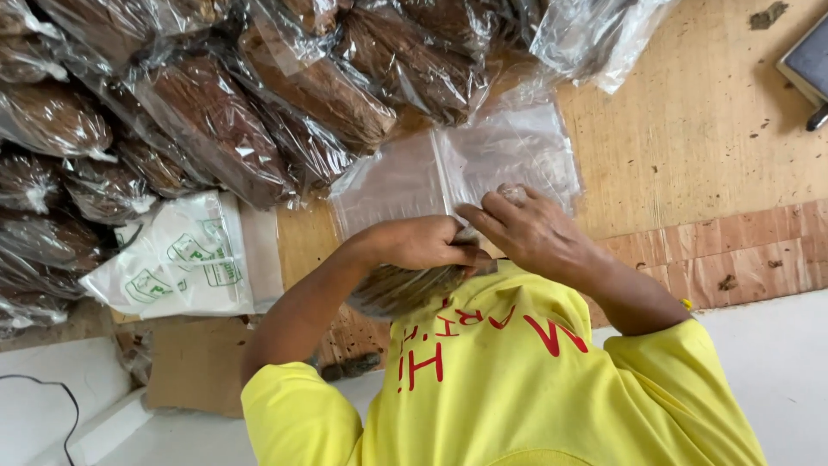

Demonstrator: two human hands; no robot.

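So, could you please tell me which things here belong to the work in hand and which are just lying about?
In hand: left hand, right hand, bundle of brown leaves, clear bags.

Lying about: filled bags, white printed bags, cardboard, black cable.

Brown leaf bundle (405,289), chest-level, partly hidden

The scene is being lit evenly by soft, bright light. White glare is being thrown off the plastic bags (216,112). Only faint shadows are being cast. Edges are being slightly bent by the wide lens.
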